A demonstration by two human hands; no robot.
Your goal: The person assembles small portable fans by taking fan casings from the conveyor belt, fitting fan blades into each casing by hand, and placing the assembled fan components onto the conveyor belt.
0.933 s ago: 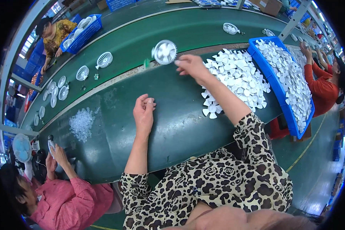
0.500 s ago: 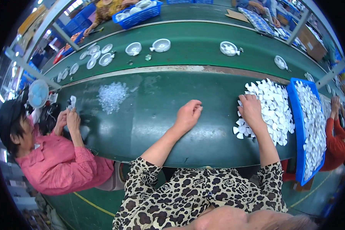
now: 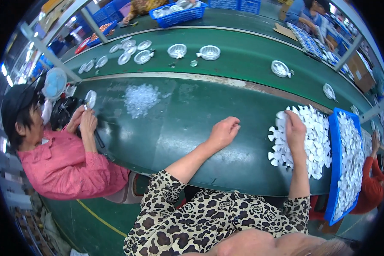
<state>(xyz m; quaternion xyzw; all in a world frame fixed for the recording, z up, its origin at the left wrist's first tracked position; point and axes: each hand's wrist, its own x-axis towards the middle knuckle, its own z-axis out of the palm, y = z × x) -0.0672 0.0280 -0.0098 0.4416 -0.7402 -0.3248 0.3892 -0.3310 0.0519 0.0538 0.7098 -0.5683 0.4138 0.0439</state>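
Note:
My left hand [image 3: 225,131] hovers over or rests on the green work table [image 3: 187,145], its fingers curled in; whether they hold anything is hidden. At the left edge of a pile of small white fan-blade pieces [image 3: 313,145], my right hand [image 3: 295,130] has its fingers bent together. One white piece [image 3: 280,115] shows against its fingertips, and the hand seems to grip it.
A blue crate [image 3: 335,166] full of the same white pieces stands right of the pile. Small clear parts [image 3: 141,100] lie heaped at the left. Round white housings [image 3: 209,52] sit on the belt beyond. A co-worker in pink [image 3: 68,170] works at the left.
The view has shifted, so the table and crate appear moved. My right hand has turned more upright at the pile's left side. My left hand keeps its curled shape.

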